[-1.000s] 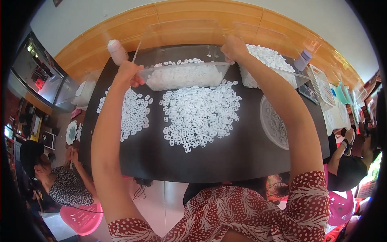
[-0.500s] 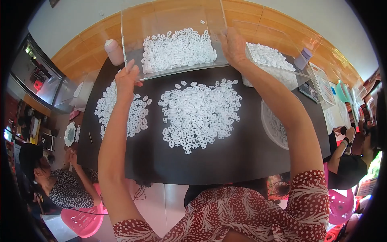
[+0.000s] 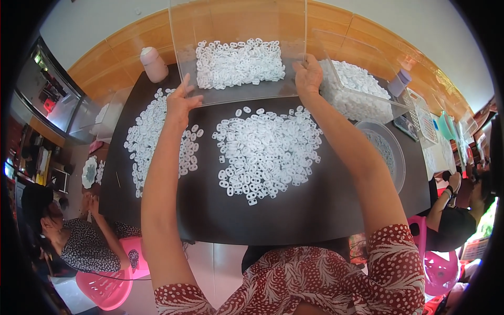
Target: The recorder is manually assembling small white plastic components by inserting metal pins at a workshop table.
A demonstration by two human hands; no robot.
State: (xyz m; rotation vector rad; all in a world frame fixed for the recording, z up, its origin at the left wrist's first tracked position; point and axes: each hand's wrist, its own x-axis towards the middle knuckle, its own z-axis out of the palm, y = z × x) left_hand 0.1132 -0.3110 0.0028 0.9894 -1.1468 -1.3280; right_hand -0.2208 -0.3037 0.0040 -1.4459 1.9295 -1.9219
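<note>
A large clear plastic bin [image 3: 239, 101] stands at the far middle of the table, with white oval two-holed pieces [image 3: 239, 63] heaped inside. My left hand [image 3: 181, 102] grips its near left corner, thumb stretched along the lower edge and fingers up the side. On the right wall, my right hand [image 3: 308, 76] is closed round the edge, with some fingers hidden. Nearer to me lies a loose pile of the same pieces [image 3: 268, 152] on the dark table. Another pile [image 3: 149, 131] spreads at left, partly behind my left forearm.
A second clear bin [image 3: 362, 107] of white pieces stands at right, beside a round translucent tub [image 3: 400, 157]. Also there are a purple-capped bottle [image 3: 399, 83], a phone [image 3: 406, 126] and a white basket [image 3: 422, 121]. A pink bottle [image 3: 153, 65] stands far left. People sit at both sides.
The bin sits more level, and its tilt has lessened. My right hand has come lower along its right side. A lone piece high in the bin no longer shows there.
</note>
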